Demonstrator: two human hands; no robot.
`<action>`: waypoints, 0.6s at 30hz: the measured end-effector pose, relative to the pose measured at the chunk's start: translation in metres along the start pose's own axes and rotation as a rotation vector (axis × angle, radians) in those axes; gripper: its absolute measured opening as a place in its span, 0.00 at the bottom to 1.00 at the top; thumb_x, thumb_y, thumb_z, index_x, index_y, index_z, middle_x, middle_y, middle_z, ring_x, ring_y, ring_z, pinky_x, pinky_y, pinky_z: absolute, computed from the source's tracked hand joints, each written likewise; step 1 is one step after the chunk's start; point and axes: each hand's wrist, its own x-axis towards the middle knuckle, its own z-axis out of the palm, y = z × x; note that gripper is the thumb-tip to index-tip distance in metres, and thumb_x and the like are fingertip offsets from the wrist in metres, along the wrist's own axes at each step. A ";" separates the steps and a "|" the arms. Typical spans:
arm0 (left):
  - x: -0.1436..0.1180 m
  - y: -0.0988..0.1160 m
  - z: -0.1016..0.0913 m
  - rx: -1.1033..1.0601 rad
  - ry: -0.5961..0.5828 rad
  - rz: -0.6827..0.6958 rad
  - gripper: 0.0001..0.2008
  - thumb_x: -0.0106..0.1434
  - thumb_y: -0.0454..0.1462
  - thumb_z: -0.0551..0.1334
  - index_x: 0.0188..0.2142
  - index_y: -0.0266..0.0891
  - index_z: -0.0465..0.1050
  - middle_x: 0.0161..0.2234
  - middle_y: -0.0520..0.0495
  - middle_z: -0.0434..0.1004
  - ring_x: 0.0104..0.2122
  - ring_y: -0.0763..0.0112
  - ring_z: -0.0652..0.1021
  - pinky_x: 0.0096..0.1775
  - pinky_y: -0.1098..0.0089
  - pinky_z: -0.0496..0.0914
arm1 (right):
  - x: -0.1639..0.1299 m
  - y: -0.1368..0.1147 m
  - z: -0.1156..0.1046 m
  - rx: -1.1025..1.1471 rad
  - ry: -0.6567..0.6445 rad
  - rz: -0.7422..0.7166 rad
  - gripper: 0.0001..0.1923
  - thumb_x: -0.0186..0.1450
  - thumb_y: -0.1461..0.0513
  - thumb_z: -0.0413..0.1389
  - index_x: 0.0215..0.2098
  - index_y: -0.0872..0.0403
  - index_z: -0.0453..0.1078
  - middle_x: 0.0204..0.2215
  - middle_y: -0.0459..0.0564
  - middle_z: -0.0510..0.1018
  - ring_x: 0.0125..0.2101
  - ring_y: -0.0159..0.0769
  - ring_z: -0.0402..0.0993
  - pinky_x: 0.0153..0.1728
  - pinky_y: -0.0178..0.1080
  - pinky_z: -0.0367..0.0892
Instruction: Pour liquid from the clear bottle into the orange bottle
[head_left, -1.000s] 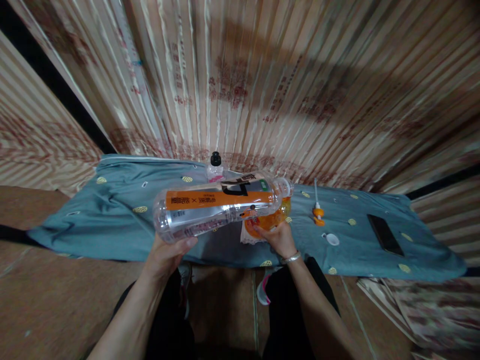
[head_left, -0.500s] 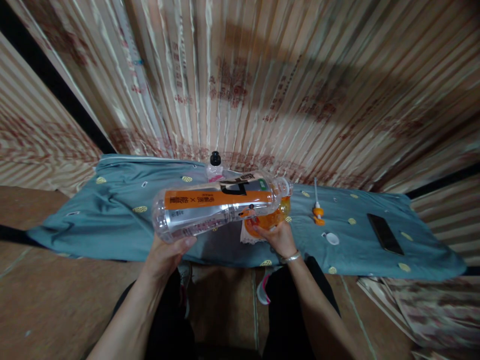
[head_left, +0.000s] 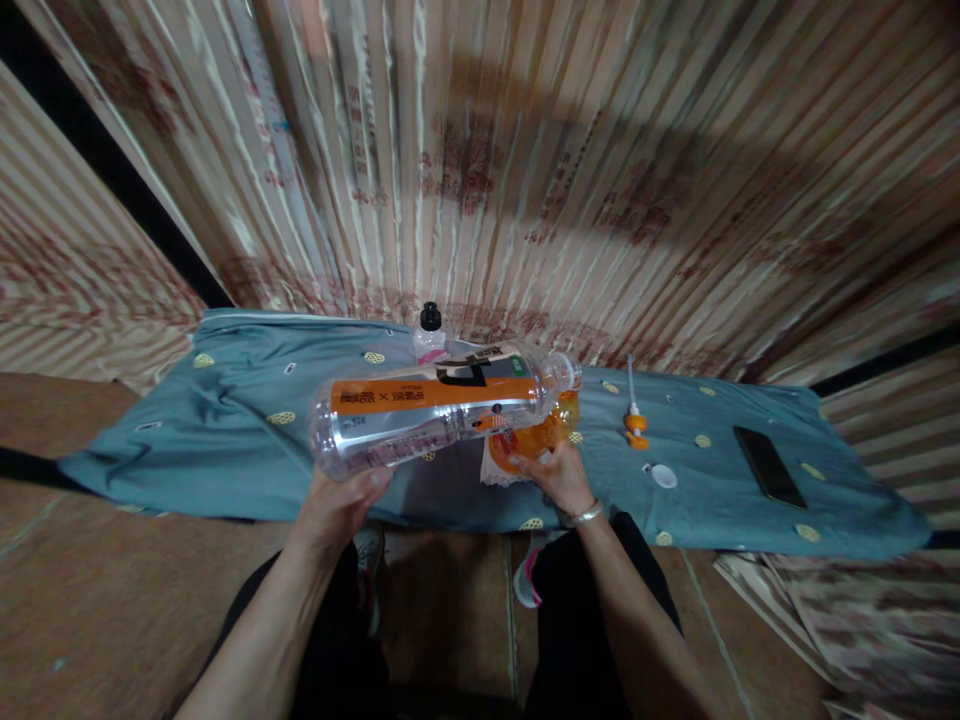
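My left hand [head_left: 345, 505] is closed around the base end of a large clear plastic bottle [head_left: 435, 400] with an orange and silver label. The bottle lies nearly level in the air, its mouth pointing right. Below that mouth, my right hand [head_left: 559, 475] grips a bottle of orange liquid [head_left: 529, 440], partly hidden behind the clear bottle. Something white, like folded tissue [head_left: 499, 472], shows under the orange bottle. Whether the two bottle mouths touch, I cannot tell. An orange pump head [head_left: 636, 430] with a thin tube lies to the right of my right hand.
A small bottle with a black cap [head_left: 430, 330] stands at the back. A white round lid [head_left: 664, 476] and a dark phone [head_left: 769, 466] lie on the right of the blue-green cloth [head_left: 225, 440]. A pleated curtain [head_left: 480, 180] hangs behind.
Both hands keep their grips. The clear bottle has shifted only very slightly; the other things stay where they were.
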 end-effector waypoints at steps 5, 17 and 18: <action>-0.001 0.003 0.010 -0.043 0.031 0.026 0.38 0.38 0.33 0.80 0.53 0.45 0.82 0.43 0.44 0.88 0.43 0.54 0.86 0.39 0.68 0.81 | -0.001 0.005 0.001 -0.034 0.003 -0.017 0.34 0.52 0.37 0.70 0.46 0.50 0.76 0.44 0.59 0.89 0.44 0.56 0.87 0.47 0.52 0.81; -0.003 0.011 0.018 -0.058 0.058 -0.010 0.40 0.33 0.32 0.80 0.50 0.44 0.83 0.28 0.52 0.82 0.21 0.72 0.74 0.23 0.75 0.72 | -0.001 -0.031 -0.074 0.332 0.384 -0.207 0.33 0.64 0.37 0.63 0.57 0.48 0.74 0.59 0.59 0.81 0.58 0.54 0.80 0.58 0.56 0.75; -0.003 0.010 0.016 -0.055 0.050 -0.006 0.39 0.33 0.32 0.81 0.50 0.44 0.83 0.30 0.50 0.83 0.23 0.70 0.77 0.25 0.75 0.74 | -0.011 -0.048 -0.082 0.364 0.427 -0.230 0.27 0.66 0.41 0.65 0.54 0.48 0.76 0.53 0.57 0.84 0.53 0.51 0.83 0.55 0.56 0.77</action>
